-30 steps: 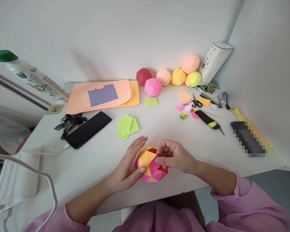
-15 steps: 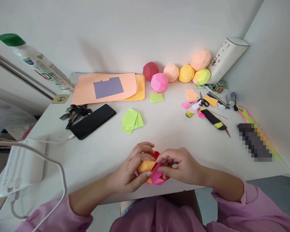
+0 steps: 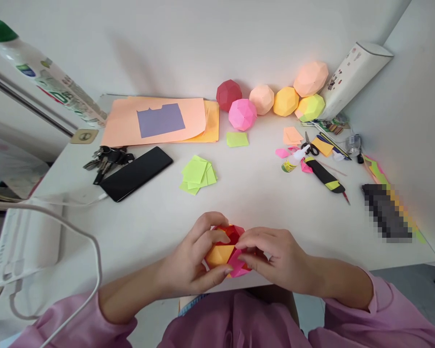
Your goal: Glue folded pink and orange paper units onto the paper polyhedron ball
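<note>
A folded paper ball with yellow-orange and pink faces is between my hands at the table's front edge. An opening in its top shows a red-orange inside. My left hand wraps round the ball's left side, fingers over the top and thumb along the front. My right hand pinches the pink part on the right; its fingertips partly cover the paper there. Beyond my hands lies a loose pile of lime-green paper squares.
Finished paper balls stand along the wall. A glue bottle, scissors and a black-and-yellow tool lie to the right. To the left are a phone, keys, large paper sheets and a white cable.
The view has shifted slightly. My left fingers have moved a little on the ball, and more of its opening shows. My right hand still pinches at its right side.
</note>
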### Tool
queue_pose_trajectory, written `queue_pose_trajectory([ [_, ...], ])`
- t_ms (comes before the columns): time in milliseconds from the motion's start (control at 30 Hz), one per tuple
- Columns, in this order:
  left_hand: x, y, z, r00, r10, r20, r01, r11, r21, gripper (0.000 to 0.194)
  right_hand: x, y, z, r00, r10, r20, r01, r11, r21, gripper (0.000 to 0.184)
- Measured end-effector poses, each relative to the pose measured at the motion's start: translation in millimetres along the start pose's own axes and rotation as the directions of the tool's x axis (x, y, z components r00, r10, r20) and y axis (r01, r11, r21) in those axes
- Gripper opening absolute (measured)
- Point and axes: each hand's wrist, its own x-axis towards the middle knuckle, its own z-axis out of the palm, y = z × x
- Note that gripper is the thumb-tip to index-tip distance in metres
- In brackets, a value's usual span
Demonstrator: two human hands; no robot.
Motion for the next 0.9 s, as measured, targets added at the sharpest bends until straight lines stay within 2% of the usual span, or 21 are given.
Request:
queue_pose_trajectory([
  [167, 2.6, 2.2, 0.1, 0.993, 0.115, -0.012, -0.113, 0.986, 0.120, 0.036, 1.5, 0.3, -0.4, 0.998, -0.060, 0.012, 0.060, 0.998, -0.001, 0.011],
  [267, 3.0, 2.1, 0.8, 0.992, 0.126, -0.022, -0.123, 0.985, 0.121, 0.031, 2.0, 2.2, -0.8, 0.998, -0.064, 0.030, 0.064, 0.998, -0.011, 0.012],
  [567, 4.7, 2.2, 3.7, 0.973, 0.182, -0.143, -0.172, 0.982, 0.080, 0.016, 1.4, 5.4, -1.7, 0.993, -0.112, 0.028, 0.113, 0.993, -0.043, 0.010],
  [767, 8.5, 6.3, 0.6, 0.954, 0.253, -0.161, -0.229, 0.961, 0.154, 0.015, 1.8, 6.1, -3.5, 0.989, -0.139, 0.057, 0.143, 0.986, -0.084, 0.011],
  [900, 9.9, 7.9, -1.2, 0.956, 0.261, -0.135, -0.238, 0.957, 0.164, 0.017, 1.8, 7.3, -4.8, 0.984, -0.156, 0.085, 0.164, 0.982, -0.093, 0.011],
])
